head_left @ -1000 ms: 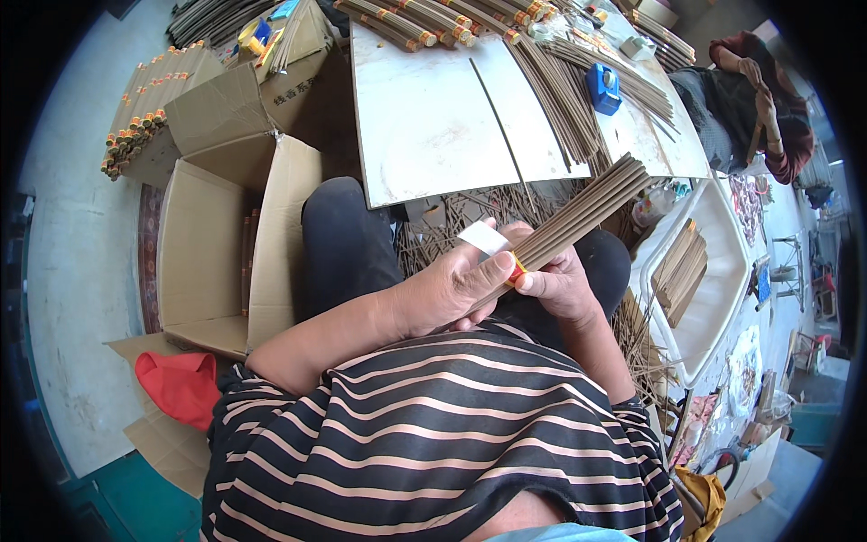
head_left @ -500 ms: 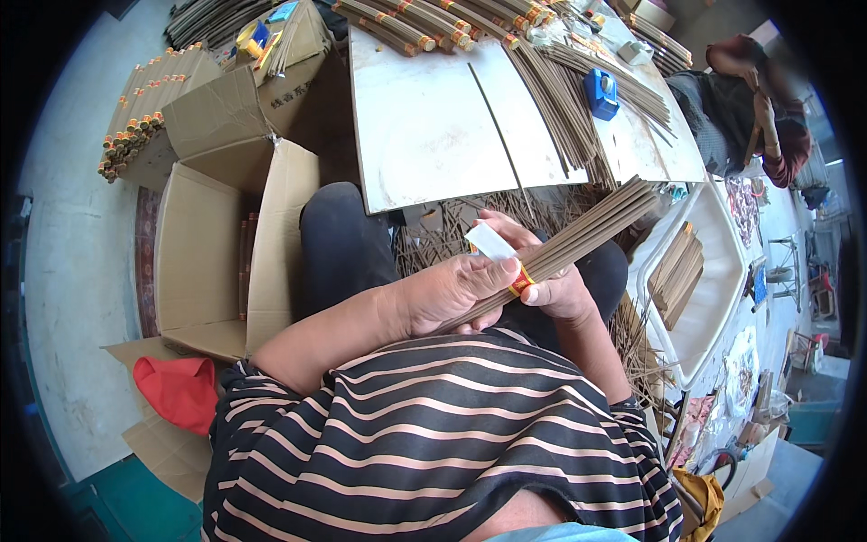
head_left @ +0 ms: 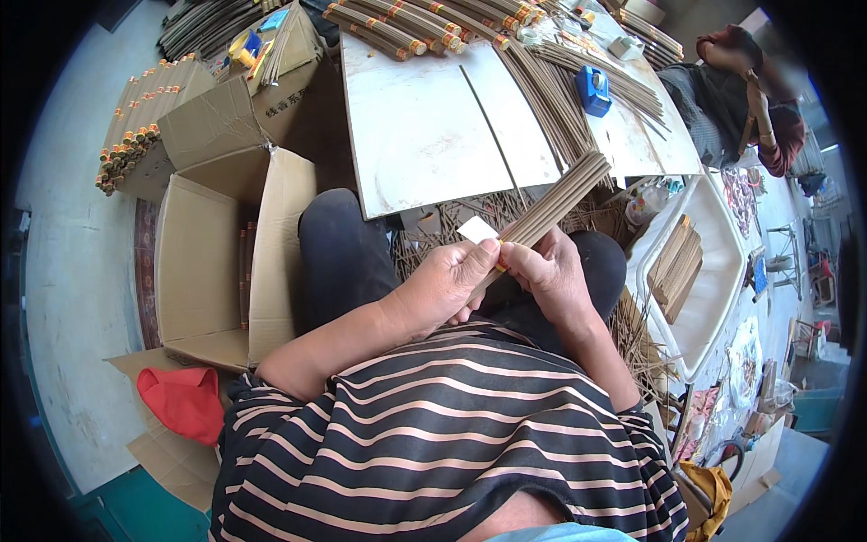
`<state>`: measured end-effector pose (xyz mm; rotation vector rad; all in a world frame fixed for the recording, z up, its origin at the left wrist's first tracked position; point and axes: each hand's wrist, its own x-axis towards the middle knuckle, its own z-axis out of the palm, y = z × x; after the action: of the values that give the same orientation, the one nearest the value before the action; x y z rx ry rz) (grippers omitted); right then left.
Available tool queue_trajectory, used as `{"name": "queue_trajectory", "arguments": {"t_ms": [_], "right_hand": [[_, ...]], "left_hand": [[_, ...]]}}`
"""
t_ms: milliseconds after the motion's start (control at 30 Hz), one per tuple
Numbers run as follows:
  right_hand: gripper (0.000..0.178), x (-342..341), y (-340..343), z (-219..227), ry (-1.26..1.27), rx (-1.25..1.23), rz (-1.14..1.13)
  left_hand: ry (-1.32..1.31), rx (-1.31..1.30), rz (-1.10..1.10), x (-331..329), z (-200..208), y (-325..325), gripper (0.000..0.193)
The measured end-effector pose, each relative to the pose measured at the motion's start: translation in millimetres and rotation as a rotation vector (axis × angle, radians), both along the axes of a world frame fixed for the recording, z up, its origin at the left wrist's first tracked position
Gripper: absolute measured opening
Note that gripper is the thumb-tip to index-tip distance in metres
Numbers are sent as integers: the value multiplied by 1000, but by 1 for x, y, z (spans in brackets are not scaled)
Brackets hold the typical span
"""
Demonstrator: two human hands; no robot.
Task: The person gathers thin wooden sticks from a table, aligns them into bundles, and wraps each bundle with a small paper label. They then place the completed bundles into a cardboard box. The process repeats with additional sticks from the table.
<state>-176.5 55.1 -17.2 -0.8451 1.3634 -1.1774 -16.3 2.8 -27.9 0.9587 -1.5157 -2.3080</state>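
A white table (head_left: 433, 135) extends beyond the lap; an open cardboard box (head_left: 284, 262) stands left, a white tray (head_left: 718, 312) right. A bundle of brown sticks (head_left: 560, 199) slants above the lap. The left hand (head_left: 452, 280) grasps its lower part; the right hand (head_left: 555, 275) grips alongside — fingers partly hidden. White paper (head_left: 476, 230) projects beside the left thumb.

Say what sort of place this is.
Probably a small workshop where thin brown sticks, perhaps incense, are bundled and packed: banded bundles lie on the white table, and an open cardboard box seems to hold more.
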Motion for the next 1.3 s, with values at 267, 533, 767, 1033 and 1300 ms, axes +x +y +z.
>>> {"name": "queue_trajectory", "arguments": {"t_ms": [267,533,767,1033,1300], "right_hand": [[23,8,-1,0,62,-38,-70],[27,6,1,8,6,-16,-11],[25,10,-2,2,37,-109,-74],[27,3,-10,4,13,-9,29],[49,-13,-27,3,10,-50,230]], "left_hand": [[-55,-324,3,2,6,4,49],[-23,-633,59,4,3,9,38],[-4,-913,146,3,-8,14,36],[-130,-1193,87,4,-10,11,44],[-249,-1520,58,-1,-24,3,65]]}}
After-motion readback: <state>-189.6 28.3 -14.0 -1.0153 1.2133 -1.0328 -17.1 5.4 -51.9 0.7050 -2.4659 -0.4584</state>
